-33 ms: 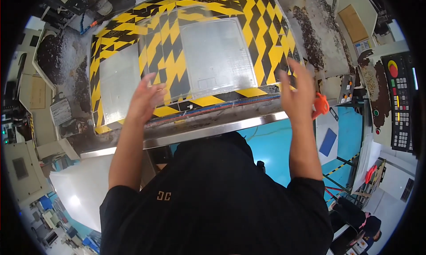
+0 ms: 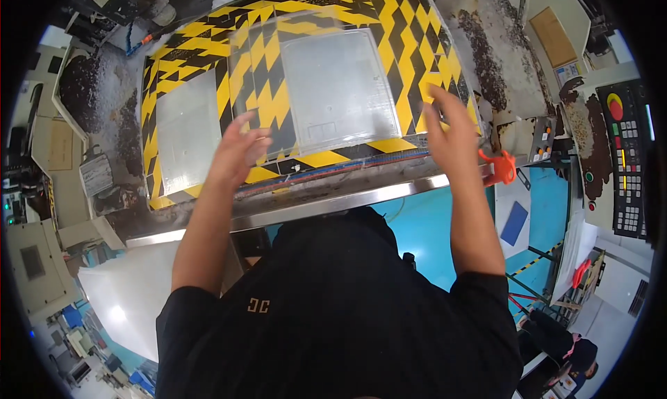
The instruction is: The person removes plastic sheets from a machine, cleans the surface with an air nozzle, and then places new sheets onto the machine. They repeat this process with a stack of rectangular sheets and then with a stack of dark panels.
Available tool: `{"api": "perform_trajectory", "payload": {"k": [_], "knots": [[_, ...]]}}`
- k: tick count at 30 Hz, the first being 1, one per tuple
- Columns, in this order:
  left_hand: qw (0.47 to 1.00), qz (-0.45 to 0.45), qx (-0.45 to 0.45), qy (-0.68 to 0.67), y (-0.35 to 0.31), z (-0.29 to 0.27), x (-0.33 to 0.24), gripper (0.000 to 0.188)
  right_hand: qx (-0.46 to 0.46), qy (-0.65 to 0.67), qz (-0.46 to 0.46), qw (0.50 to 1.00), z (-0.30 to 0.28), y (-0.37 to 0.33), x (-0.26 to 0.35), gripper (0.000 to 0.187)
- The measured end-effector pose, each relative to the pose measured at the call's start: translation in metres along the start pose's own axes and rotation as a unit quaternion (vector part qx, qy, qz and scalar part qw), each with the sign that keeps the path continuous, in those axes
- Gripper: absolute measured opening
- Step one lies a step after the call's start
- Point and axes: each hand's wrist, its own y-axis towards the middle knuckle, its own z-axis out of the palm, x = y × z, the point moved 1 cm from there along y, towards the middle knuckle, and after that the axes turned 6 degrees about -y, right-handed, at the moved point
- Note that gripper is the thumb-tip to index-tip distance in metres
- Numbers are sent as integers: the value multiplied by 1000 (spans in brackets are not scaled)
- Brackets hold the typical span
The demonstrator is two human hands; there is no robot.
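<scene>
My left hand (image 2: 240, 149) hovers over the front of a striped yellow-and-black bed (image 2: 410, 44), with fingers spread and nothing visible in them. My right hand (image 2: 448, 131) is over the bed's front right part, thumb and fingers apart, also with nothing visible in it. Between the hands lies a pale grey rectangular panel (image 2: 340, 86). A second pale panel (image 2: 187, 131) is left of my left hand. A faint see-through sheet (image 2: 253, 58) overlaps the stripes left of the middle panel; whether a hand touches it I cannot tell.
A metal rail (image 2: 340, 204) edges the bed in front of me. An orange looped object (image 2: 501, 168) is beside my right wrist. A control panel (image 2: 625, 159) with a red knob stands far right. Another person (image 2: 566, 343) is at lower right.
My right hand has moved left and slightly away from me. My left hand has shifted a little right. The see-through sheet's edge has moved slightly right.
</scene>
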Motion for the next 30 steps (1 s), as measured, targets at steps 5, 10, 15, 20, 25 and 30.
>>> {"api": "perform_trajectory", "payload": {"k": [5,10,15,20,25,30], "knots": [[998,-57,-13,2,51,56,50,43,229,116,131,958,96,17,-97,42],[992,-68,-69,77,60,73,63,35,370,143,175,901,111,22,-111,37],[953,-99,-97,270,67,74,54,17,400,104,162,896,102,25,-103,42],[777,-42,-117,617,72,74,46,34,407,83,147,898,94,24,-91,56],[724,-40,-178,665,55,90,41,47,384,175,210,882,96,11,-97,63],[830,-56,-185,522,40,81,52,51,392,218,233,863,86,5,-84,67]]}}
